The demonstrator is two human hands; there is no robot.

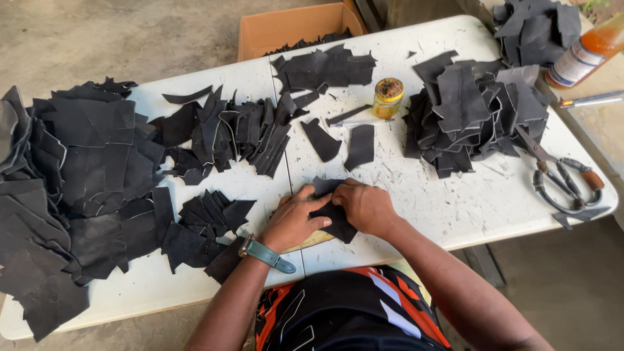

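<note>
A jar [388, 97] stands on the table [455, 208] behind the hands [331, 214]; scissors [562, 182] lie right, a large heap of cut pieces [71, 195] left.

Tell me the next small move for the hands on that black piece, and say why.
Probably press the fold flat: both the left hand and the right hand already pinch the black leather piece against the white table, over a thin board edge. The glue jar stands open beyond, out of immediate reach, so finishing the press seems first.
</note>
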